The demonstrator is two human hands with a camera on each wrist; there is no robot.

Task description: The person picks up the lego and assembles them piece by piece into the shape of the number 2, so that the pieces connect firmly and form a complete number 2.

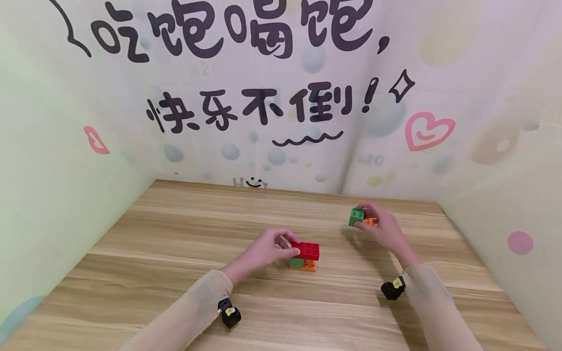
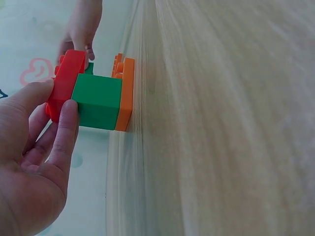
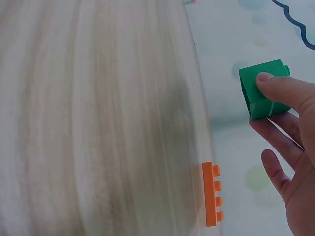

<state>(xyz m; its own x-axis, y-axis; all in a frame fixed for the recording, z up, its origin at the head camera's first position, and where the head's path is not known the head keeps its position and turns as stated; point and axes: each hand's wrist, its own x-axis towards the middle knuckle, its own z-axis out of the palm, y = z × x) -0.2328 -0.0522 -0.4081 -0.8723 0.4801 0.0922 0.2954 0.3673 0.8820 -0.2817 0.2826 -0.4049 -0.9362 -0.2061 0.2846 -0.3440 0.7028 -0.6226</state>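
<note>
Near the table's back edge (image 1: 303,193), the right hand (image 1: 382,226) pinches a green block (image 1: 356,218); well apart, the left hand (image 1: 267,247) grips a red block (image 1: 309,250).

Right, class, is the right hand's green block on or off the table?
Off: the right hand holds the green block with a visible gap above the table.
</note>
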